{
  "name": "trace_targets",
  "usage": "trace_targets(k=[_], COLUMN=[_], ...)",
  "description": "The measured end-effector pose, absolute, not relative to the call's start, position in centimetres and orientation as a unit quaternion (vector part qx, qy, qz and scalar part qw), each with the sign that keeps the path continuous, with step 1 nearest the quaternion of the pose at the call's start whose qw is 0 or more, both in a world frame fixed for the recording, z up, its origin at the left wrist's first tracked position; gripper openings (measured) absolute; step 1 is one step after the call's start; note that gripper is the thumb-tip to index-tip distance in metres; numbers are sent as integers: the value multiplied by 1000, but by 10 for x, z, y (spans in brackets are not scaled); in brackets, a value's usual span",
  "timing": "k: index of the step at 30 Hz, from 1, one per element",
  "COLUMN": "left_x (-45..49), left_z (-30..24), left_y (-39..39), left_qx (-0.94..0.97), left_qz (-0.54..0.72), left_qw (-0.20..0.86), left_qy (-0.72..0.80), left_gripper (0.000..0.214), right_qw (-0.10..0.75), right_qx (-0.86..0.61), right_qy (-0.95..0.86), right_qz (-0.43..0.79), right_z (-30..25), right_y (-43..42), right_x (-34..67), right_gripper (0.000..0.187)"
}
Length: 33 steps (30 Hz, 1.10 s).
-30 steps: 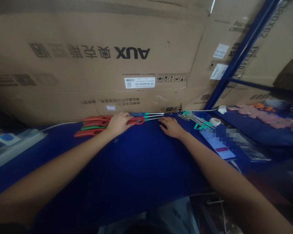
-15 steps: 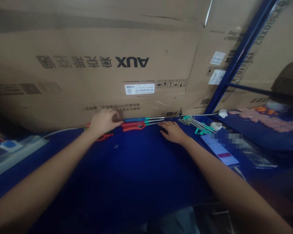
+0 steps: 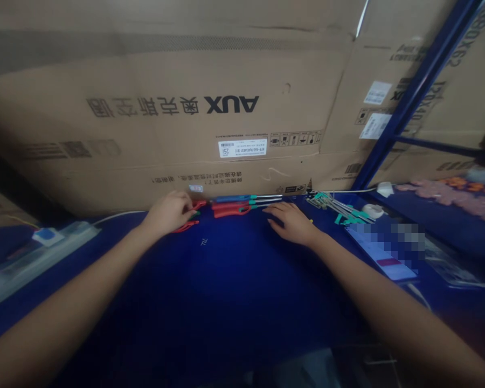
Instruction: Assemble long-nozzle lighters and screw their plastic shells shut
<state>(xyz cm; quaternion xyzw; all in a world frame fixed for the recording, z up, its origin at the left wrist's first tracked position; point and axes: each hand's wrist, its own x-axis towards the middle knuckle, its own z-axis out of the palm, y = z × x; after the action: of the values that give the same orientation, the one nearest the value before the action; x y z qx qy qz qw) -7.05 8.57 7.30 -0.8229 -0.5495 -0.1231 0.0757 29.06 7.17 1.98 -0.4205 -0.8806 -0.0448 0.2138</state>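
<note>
Several long-nosed gas lighters with red and blue handles (image 3: 229,209), green collars and metal tubes lie side by side against the cardboard. Left of them, my left hand (image 3: 168,214) has its fingers curled closed over red plastic pieces (image 3: 187,226), with a bit of green by the fingertips. What it pinches is mostly hidden. My right hand (image 3: 293,222) rests by the lighters' metal tips, fingers stretched out and slightly apart. A small yellow bit (image 3: 311,220) shows beside its wrist. Right of it lies a pile of metal tubes with green ends (image 3: 341,207).
A large cardboard box (image 3: 165,70) walls off the back of the blue table (image 3: 226,291). At right are a white tape roll (image 3: 373,210), a phone (image 3: 382,253) and a blue metal post (image 3: 416,91). A power strip (image 3: 64,248) lies at left.
My left hand has come away from the lighters' handle ends, down and over the red pieces, its fingers curling in. My right hand stays by the metal tips. The view has shifted slightly.
</note>
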Motion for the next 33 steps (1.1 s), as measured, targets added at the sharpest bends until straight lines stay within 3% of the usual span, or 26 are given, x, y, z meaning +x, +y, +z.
trace_targets(k=[4, 6, 11, 15, 18, 25, 33], left_x=[-22, 5, 50, 54, 42, 9, 3], left_z=[75, 70, 44, 26, 20, 3, -9], left_y=[44, 21, -7, -6, -5, 0, 5], left_qx=[-872, -902, -932, -937, -924, -874, -869], left_qz=[-150, -148, -114, -120, -171, -219, -276], left_qw=[95, 111, 88, 18, -44, -66, -97], left_qy=[-455, -390, -334, -328, -338, -429, -398], left_gripper=[15, 14, 13, 11, 26, 54, 34], right_qw=[342, 364, 226, 135, 105, 52, 87], right_qx=[-316, -256, -216, -250, -270, -325, -332], right_qy=[-882, -883, -896, -876, -880, -908, -919], right_qz=[66, 149, 315, 390, 376, 259, 195], right_z=[29, 34, 42, 43, 46, 53, 44], right_y=[57, 48, 36, 38, 41, 44, 46], right_x=[277, 270, 265, 272, 279, 291, 284], right_gripper=[56, 54, 21, 21, 27, 19, 19])
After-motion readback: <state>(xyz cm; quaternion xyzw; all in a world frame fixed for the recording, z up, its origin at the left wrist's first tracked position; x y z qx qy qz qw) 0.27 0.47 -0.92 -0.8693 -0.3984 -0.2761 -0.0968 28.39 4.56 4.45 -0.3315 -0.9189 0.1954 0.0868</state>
